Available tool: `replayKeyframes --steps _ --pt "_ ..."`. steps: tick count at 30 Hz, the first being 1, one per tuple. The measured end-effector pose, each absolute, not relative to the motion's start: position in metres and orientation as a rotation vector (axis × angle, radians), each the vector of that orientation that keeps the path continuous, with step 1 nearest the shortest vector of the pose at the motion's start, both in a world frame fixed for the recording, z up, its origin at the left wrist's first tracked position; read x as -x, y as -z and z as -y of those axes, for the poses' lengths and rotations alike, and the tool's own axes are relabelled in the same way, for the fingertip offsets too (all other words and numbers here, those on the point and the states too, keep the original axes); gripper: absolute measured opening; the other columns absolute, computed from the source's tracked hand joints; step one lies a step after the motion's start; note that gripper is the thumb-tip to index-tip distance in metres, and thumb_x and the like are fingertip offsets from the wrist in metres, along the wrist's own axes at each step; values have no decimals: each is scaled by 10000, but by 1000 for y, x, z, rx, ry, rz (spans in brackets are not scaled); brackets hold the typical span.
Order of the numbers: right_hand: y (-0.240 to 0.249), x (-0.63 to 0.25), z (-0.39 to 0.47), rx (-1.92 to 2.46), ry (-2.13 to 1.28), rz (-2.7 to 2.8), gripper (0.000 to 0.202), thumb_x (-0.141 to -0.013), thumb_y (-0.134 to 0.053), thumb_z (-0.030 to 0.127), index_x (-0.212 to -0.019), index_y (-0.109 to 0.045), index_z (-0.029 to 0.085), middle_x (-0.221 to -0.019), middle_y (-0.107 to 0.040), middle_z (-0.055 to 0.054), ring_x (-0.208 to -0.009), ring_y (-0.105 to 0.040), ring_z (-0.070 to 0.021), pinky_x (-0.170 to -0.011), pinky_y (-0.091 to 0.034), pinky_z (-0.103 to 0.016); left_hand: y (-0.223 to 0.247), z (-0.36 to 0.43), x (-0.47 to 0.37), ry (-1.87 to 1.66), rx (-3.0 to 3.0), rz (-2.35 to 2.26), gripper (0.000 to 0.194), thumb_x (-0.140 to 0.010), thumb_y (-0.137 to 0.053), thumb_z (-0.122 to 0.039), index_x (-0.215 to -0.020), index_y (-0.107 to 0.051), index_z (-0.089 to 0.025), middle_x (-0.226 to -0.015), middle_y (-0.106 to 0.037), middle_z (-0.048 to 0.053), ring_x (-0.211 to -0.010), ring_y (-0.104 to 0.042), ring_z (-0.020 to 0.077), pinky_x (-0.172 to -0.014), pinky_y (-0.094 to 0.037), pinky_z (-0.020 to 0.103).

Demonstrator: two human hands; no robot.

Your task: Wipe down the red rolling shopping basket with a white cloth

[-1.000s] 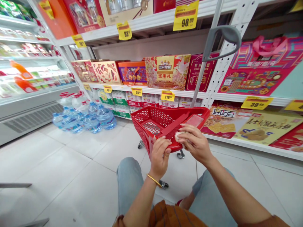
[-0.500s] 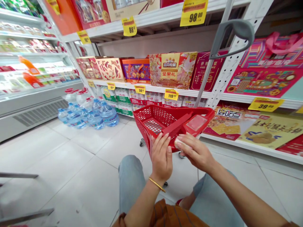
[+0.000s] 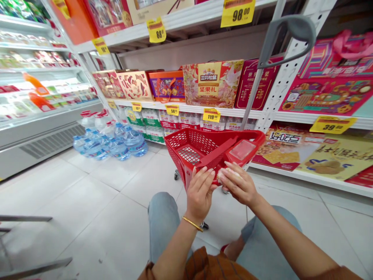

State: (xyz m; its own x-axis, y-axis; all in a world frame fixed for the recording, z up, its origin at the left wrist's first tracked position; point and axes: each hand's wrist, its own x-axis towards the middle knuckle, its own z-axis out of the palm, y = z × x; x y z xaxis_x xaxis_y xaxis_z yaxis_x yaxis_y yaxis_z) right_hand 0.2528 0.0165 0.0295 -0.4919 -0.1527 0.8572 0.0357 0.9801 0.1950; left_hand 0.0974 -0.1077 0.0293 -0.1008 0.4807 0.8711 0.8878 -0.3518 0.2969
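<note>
A red plastic shopping basket [image 3: 190, 146] on small wheels stands in front of my knees, with a long pole and a grey handle [image 3: 287, 42] rising from its far right. My left hand [image 3: 201, 190], a gold bangle at its wrist, holds the basket's near edge, fingers laid over the rim. Beside it, my right hand [image 3: 239, 184] presses a crumpled whitish cloth [image 3: 220, 174] against the near side of the basket. Most of the cloth is hidden under the fingers. A clear label window [image 3: 240, 151] sits on the basket's right part.
Behind the basket runs a white shelf [image 3: 163, 105] with gift boxes [image 3: 212, 83] and packed water bottles. Large water bottles [image 3: 135, 142] stand on the floor at left, near a refrigerated case [image 3: 49, 136]. Metal legs [image 3: 35, 268] stick in at lower left.
My right hand has shifted slightly with the cloth along the basket's near side. My left fingers are a little more bent on the rim. The view has moved slightly.
</note>
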Motion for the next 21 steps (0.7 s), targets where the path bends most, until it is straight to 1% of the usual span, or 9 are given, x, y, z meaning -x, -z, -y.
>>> replayKeyframes --steps 3,5,8,12,14,16,19,21 --pt "-33 -258 -27 -12 225 2065 344 -908 -585 219 -1250 -599 254 -1189 -674 -92 -1304 -490 -275 -1023 -484 -507 -31 109 -96 1519 1792 1507 271 -973 -469 -272 -1185 -623 -202 -1113 -710 77 -1180 -593 187 -1136 -363 449" --pt "-37 -262 -33 33 227 2069 341 -901 -590 206 -1237 -605 262 -1184 -675 -89 -1278 -520 -266 -1037 -467 -515 -32 111 -95 1588 1782 1520 244 -968 -477 -260 -1140 -642 -206 -1089 -714 71 -1160 -603 188 -1144 -346 463" --pt "-46 -266 -39 94 202 2080 318 -887 -599 187 -1199 -624 249 -1162 -680 -94 -1254 -544 -265 -1037 -463 -518 -33 114 -93 1692 1768 1541 206 -955 -503 -234 -1083 -663 -210 -1056 -719 59 -1138 -612 184 -1157 -320 465" --pt "-56 -263 -35 138 138 2062 303 -863 -620 154 -1156 -639 224 -1113 -687 -101 -1180 -599 -259 -993 -503 -490 -34 117 -90 1764 1782 1544 189 -948 -519 -230 -1051 -677 -213 -1037 -721 52 -1115 -620 182 -1167 -291 476" --pt "-59 -260 -29 144 122 2043 309 -845 -633 131 -1144 -644 206 -1074 -694 -106 -1095 -642 -236 -960 -529 -454 -35 119 -87 1781 1791 1546 191 -950 -517 -242 -1037 -684 -210 -1025 -723 58 -1092 -629 188 -1151 -315 485" --pt "-61 -256 -22 159 107 2040 306 -840 -633 126 -1137 -649 201 -1055 -699 -105 -1041 -659 -220 -934 -544 -427 -35 122 -82 1800 1803 1548 194 -949 -519 -254 -1024 -691 -207 -1004 -725 65 -1071 -637 198 -1108 -374 481" --pt "-61 -251 -10 190 97 2049 293 -850 -625 149 -1134 -655 214 -1055 -704 -95 -1043 -656 -218 -932 -543 -420 -35 127 -70 1853 1828 1532 191 -941 -532 -264 -1021 -696 -205 -976 -724 69 -1047 -642 209 -1020 -458 453" --pt "-60 -246 -2 221 106 2057 286 -856 -622 153 -1134 -653 215 -1061 -704 -93 -1058 -649 -219 -944 -534 -422 -34 131 -61 1905 1850 1517 186 -934 -543 -262 -1020 -698 -207 -973 -721 68 -1036 -642 211 -990 -477 439"
